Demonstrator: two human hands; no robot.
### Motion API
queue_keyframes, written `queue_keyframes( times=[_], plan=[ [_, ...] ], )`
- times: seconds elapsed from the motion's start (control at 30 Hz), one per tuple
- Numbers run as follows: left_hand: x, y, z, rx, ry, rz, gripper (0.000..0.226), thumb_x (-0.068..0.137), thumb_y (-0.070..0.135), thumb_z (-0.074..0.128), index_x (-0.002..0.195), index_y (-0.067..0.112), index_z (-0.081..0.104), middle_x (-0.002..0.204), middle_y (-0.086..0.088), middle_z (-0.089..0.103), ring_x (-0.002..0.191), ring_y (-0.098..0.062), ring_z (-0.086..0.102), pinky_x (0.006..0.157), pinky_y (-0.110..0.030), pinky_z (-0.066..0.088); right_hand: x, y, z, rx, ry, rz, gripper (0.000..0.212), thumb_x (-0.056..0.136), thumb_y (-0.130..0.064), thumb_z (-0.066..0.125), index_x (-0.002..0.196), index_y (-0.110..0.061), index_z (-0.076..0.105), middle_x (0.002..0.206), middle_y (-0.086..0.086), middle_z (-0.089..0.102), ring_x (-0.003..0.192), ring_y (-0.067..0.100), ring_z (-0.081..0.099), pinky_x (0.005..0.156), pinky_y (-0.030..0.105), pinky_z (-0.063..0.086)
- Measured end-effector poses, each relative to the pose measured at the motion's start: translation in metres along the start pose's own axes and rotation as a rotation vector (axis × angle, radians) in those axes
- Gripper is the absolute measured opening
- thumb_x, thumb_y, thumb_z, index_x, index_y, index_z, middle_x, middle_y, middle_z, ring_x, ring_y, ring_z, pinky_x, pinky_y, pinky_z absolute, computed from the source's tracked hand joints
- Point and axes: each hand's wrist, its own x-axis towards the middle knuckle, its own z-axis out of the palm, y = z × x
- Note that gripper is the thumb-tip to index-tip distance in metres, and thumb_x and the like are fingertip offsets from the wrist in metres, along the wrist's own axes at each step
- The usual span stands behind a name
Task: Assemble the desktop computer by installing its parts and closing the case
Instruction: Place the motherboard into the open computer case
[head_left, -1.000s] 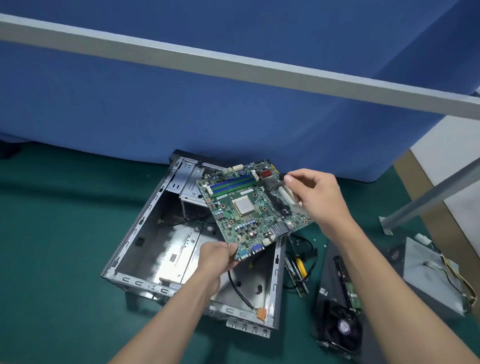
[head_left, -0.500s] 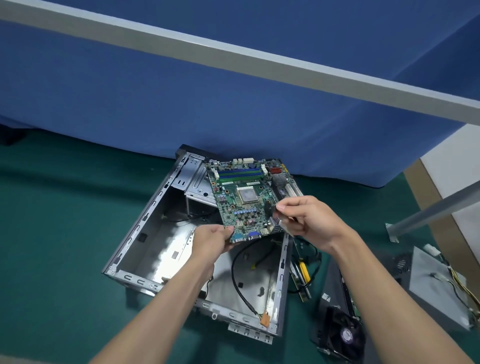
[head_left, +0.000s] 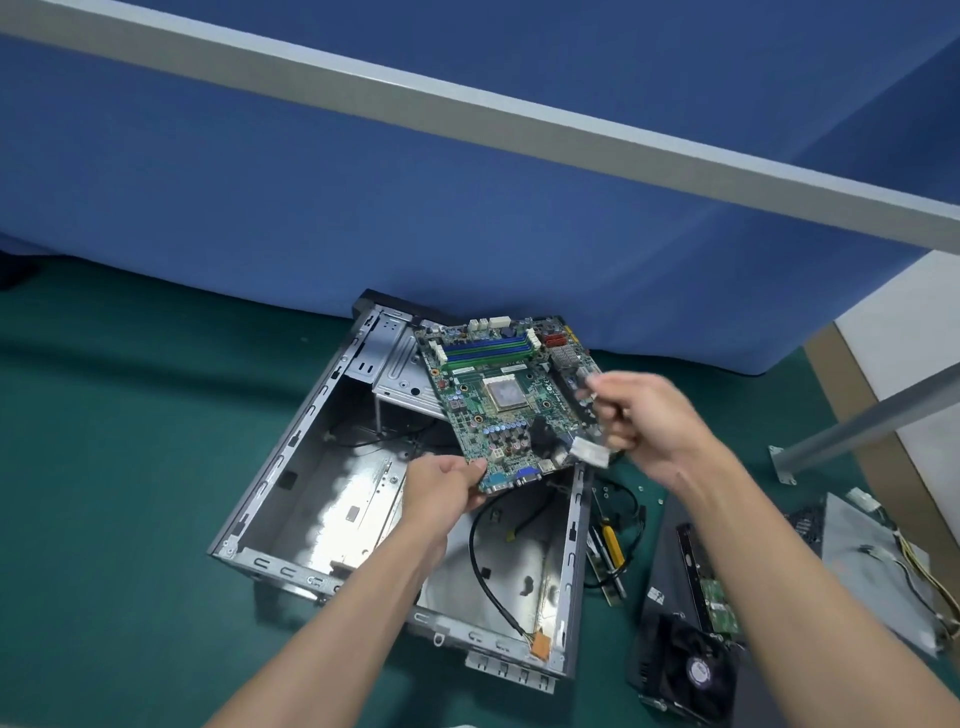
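Left hand (head_left: 447, 488) grips the near-left corner of the motherboard (head_left: 498, 395), thumb on top and fingers beneath, above the middle of the open case (head_left: 332, 504). The right hand (head_left: 647, 415) hangs over the case's right wall with its fingers curled at the board's right edge, but motion blur hides whether they pinch it or only touch it. The case lies open side up with its metal floor showing. The board is held in the air over the case's far-right part, tilted and skewed to the walls. Its port edge, with the blue connector, faces the case's near wall. Seating it looks like a move straight down from both hands, squaring the board to the walls on the way. The left hand is nearer the floor and would likely lead. Right of the case, well apart, lies a grey power supply (head_left: 862, 561), and a black fan (head_left: 691, 665) lies between the two, off the near corner. A black cable (head_left: 488, 566) curves across the case floor under the board and ends in an orange plug (head_left: 540, 647) at the near wall, where it could get trapped. Just beside the right wall lies a yellow-handled screwdriver (head_left: 613, 545).
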Motion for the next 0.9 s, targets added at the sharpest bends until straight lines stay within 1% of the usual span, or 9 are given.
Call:
queue_keyframes(
  times=[0.07,0.17,0.27,0.4,0.53,0.63,0.7,0.83,0.9],
  plan=[
    [0.001,-0.002,0.0,-0.01,-0.004,-0.011,0.027,0.089,0.013,0.067,0.069,0.011,0.049,0.066,-0.005,0.036,0.053,-0.012,0.047,0.078,-0.036,0.058,0.003,-0.021,-0.004,-0.058,0.156,-0.129,0.019,0.092,-0.017,0.06,0.077,-0.01,0.07,0.052,-0.004,0.043,0.038,0.005,0.028,0.036,0.017,0.022],
    [0.002,-0.005,0.0,-0.024,-0.009,-0.03,0.023,0.088,0.014,0.068,0.072,0.01,0.052,0.068,-0.006,0.04,0.053,-0.011,0.049,0.081,-0.038,0.057,0.006,-0.044,0.0,-0.271,0.205,-0.308,0.022,0.092,-0.021,0.062,0.074,-0.014,0.07,0.051,-0.004,0.046,0.039,0.004,0.033,0.04,0.015,0.026],
    [0.002,-0.008,0.001,-0.045,-0.006,-0.049,0.02,0.088,0.014,0.068,0.074,0.01,0.054,0.071,-0.007,0.043,0.055,-0.013,0.051,0.083,-0.04,0.057,0.007,-0.041,0.016,-0.634,0.159,-0.37,0.017,0.092,-0.029,0.062,0.078,-0.022,0.07,0.051,-0.007,0.057,0.043,0.004,0.044,0.045,0.013,0.035],
    [0.001,-0.012,0.003,-0.072,0.004,-0.056,0.018,0.088,0.014,0.068,0.075,0.011,0.056,0.072,-0.007,0.046,0.059,-0.014,0.051,0.08,-0.036,0.059,0.004,-0.004,0.041,-1.048,-0.058,-0.296,0.011,0.095,-0.028,0.057,0.09,-0.024,0.065,0.063,-0.007,0.068,0.051,0.0,0.057,0.056,0.016,0.041],
    [0.002,-0.016,0.002,-0.105,0.005,-0.064,0.033,0.089,0.014,0.067,0.062,0.012,0.049,0.066,-0.005,0.042,0.062,-0.015,0.048,0.071,-0.027,0.059,0.005,0.025,0.056,-1.141,-0.097,-0.202,0.019,0.094,-0.028,0.058,0.077,-0.024,0.066,0.068,-0.01,0.067,0.067,0.009,0.059,0.073,0.031,0.05],
    [0.0,-0.02,0.002,-0.129,-0.01,-0.08,0.032,0.09,0.014,0.066,0.061,0.013,0.051,0.068,-0.005,0.049,0.067,-0.015,0.053,0.069,-0.024,0.057,0.005,0.033,0.061,-1.198,-0.033,-0.182,0.031,0.089,-0.029,0.065,0.059,-0.023,0.066,0.046,-0.017,0.057,0.049,-0.003,0.053,0.054,0.017,0.04],
    [-0.003,-0.025,0.004,-0.164,-0.054,-0.095,0.022,0.09,0.012,0.066,0.07,0.01,0.056,0.074,-0.006,0.053,0.073,-0.015,0.056,0.066,-0.02,0.055,0.003,0.038,0.063,-1.266,-0.019,-0.156,0.034,0.087,-0.026,0.064,0.056,-0.012,0.069,0.043,-0.008,0.058,0.046,0.002,0.052,0.049,0.016,0.038],
    [-0.009,-0.03,0.009,-0.256,-0.133,-0.099,0.009,0.088,0.006,0.066,0.08,0.008,0.061,0.087,-0.009,0.057,0.08,-0.015,0.059,0.066,-0.017,0.054,-0.001,0.048,0.063,-1.342,0.021,-0.157,0.034,0.088,-0.024,0.059,0.061,-0.008,0.07,0.053,0.006,0.061,0.073,0.025,0.052,0.079,0.037,0.049],
    [-0.01,-0.033,0.008,-0.308,-0.143,-0.096,0.017,0.087,0.005,0.067,0.074,0.013,0.059,0.089,-0.007,0.061,0.083,-0.015,0.061,0.067,-0.017,0.055,-0.003,0.052,0.062,-1.329,0.052,-0.157,0.032,0.089,-0.026,0.058,0.065,-0.009,0.071,0.061,0.007,0.064,0.082,0.028,0.049,0.079,0.035,0.046]
  ],
)
